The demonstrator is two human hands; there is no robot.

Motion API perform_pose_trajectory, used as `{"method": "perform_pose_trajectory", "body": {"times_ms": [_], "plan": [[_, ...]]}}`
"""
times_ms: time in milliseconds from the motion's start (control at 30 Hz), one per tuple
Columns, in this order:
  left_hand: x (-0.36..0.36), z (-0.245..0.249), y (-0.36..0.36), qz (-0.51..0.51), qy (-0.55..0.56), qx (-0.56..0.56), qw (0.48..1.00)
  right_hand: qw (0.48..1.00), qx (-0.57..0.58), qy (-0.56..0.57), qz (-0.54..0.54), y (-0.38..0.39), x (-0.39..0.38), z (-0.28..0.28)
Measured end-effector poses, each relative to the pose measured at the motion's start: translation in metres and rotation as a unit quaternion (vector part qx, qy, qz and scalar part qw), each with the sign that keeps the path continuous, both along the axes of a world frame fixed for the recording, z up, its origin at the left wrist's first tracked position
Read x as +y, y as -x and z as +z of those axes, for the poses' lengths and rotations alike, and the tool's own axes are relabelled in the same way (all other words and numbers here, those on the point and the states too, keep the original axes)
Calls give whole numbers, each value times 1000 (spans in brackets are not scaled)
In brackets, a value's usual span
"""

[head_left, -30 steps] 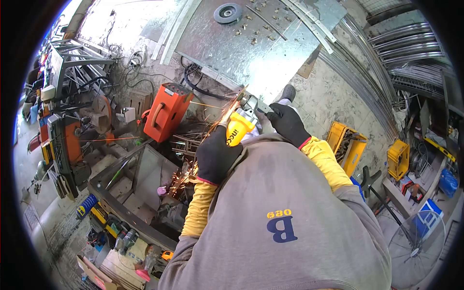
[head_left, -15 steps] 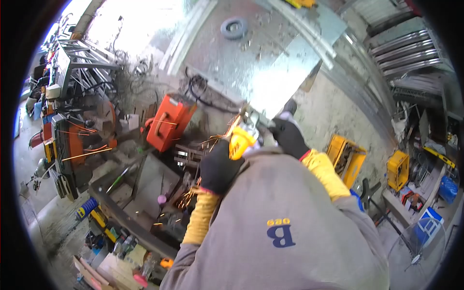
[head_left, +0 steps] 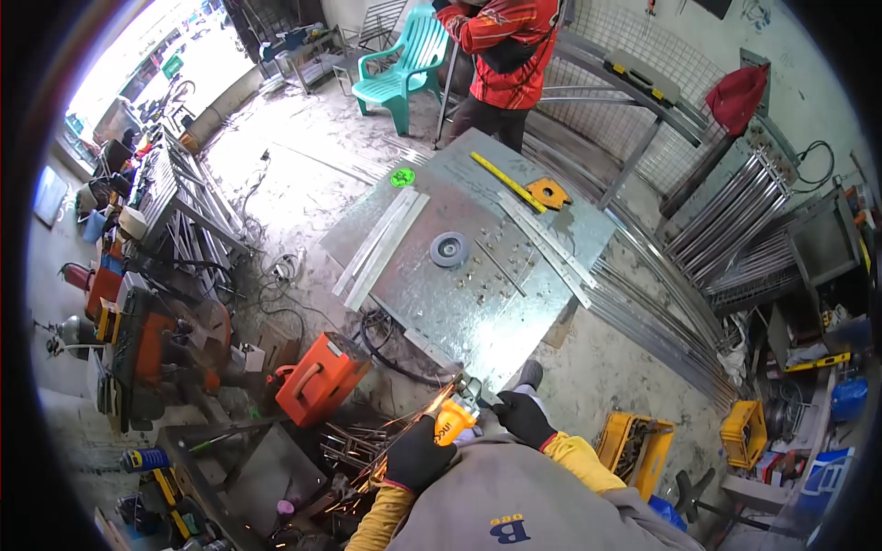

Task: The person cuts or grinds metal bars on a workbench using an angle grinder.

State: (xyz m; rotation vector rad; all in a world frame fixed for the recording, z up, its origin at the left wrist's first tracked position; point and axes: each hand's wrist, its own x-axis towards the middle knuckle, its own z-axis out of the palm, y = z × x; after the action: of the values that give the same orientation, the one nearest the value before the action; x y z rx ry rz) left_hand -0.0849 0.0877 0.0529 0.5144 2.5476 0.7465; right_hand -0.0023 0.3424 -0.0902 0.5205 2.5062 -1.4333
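My left hand (head_left: 421,454), in a black glove, is wrapped round the body of a yellow angle grinder (head_left: 452,423). Orange sparks (head_left: 418,419) stream from the grinder's head down and to the left, past my sleeve. Close by on the right, my right hand (head_left: 525,420), also black-gloved, is closed on a small grey metal piece (head_left: 486,400) at the grinder's head. The exact shape of this piece is hard to make out. Both hands are in front of my grey apron (head_left: 478,477), near the corner of a metal sheet (head_left: 501,344).
On the sheet lie a grey wheel (head_left: 449,250), metal strips (head_left: 386,246) and a yellow level (head_left: 508,182). A red-orange box (head_left: 322,377) stands to the left, a yellow crate (head_left: 636,444) to the right. Beyond are a person in red (head_left: 514,55) and a green chair (head_left: 401,69).
My view has tilted up, bringing the chair and the person into sight. My hands and the grinder appear lower in the picture. Sparks still fly and both grips look the same.
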Motion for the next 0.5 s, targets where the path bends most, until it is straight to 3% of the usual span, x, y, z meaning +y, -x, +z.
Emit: {"method": "perform_pose_trajectory", "body": {"times_ms": [67,133,233,333,500], "plan": [[-10,-3,-4,2,-27,9,1000,998,-38,55,-8,3,1,9],[-27,-18,-11,-14,23,-5,1000,998,-27,53,2,4,4,9],[-45,-25,-20,43,-64,34,996,986,-84,146,-13,9,9,14],[-54,-26,-31,101,-64,42,992,963,-169,204,-44,17,12,30],[-68,-33,-36,185,-128,60,973,984,-96,142,-52,18,15,45]]}}
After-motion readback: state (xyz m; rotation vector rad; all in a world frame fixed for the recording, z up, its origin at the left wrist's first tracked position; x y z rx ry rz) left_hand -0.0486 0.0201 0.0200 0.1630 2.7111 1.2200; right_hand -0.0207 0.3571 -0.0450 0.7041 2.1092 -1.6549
